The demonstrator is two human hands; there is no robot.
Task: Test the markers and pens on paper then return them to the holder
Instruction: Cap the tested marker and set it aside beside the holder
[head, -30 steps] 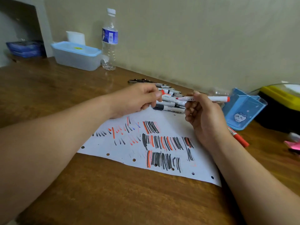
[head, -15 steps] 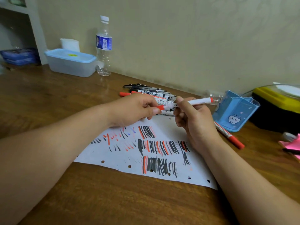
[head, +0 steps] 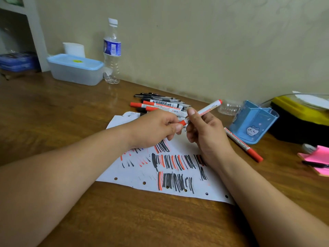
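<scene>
Your left hand [head: 156, 129] pinches the red cap [head: 182, 122] at the low end of the white marker [head: 206, 110]. Your right hand [head: 206, 134] grips the marker above the paper [head: 124, 172]. Strokes cover the paper. The pile [head: 160, 104] lies behind it and the holder [head: 252, 122] looks empty, so the returns remain. A second ago cap and marker were apart and the marker was level; now they meet and it is tilted.

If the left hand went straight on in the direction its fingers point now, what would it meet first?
Probably the right hand. The left hand points rightward, pinching the red end of the white marker that the right hand grips just ahead; depth is unclear.
</scene>
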